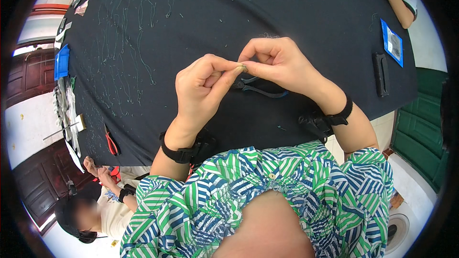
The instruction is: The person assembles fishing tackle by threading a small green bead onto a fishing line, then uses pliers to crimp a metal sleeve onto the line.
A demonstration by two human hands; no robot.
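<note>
My left hand (203,83) and my right hand (279,59) meet fingertip to fingertip over the middle of the black cloth. Both are closed in a pinch, thumb against forefinger. Between the tips sits something tiny, mostly hidden and too small to name. A faint dark tangle of thin strands (270,35) shows just above my right knuckles. Below the joined fingers lies a pair of pliers (265,93) with blue handles, its head partly hidden by my left hand.
Thin green cords (141,52) lie strewn over the cloth (311,14) at left. Red-handled pliers (111,143) rest near its left edge. At right are a blue packet (392,43) and a black case (381,74). One person (112,210) sits at lower left; another's forearm (397,5) reaches in at upper right.
</note>
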